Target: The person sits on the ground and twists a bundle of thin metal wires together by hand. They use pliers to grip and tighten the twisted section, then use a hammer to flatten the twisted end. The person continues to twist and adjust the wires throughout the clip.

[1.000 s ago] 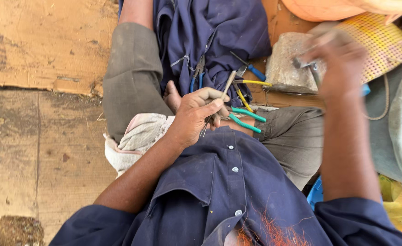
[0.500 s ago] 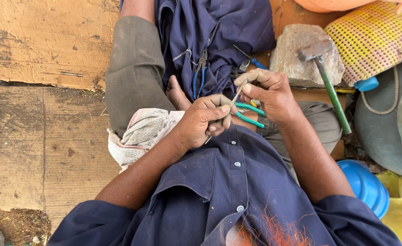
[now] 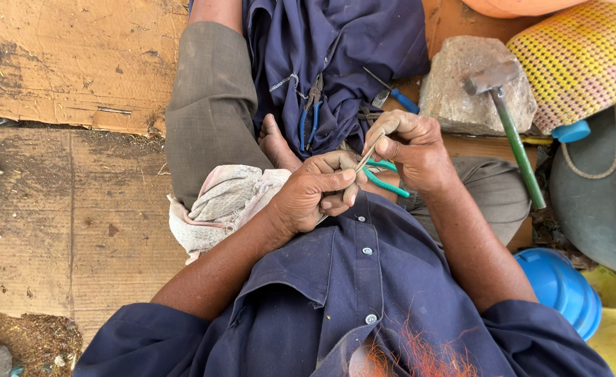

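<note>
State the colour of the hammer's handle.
Green, seen in the head view: the hammer rests on a stone.

A green-handled hammer rests across a grey stone, beside a yellow woven basket. Blue-handled pliers lie on the dark blue cloth. Worn cardboard covers the ground.

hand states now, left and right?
Left hand: closed on thin pale metal strip.
Right hand: closed, pinching the strip's upper end.
</note>
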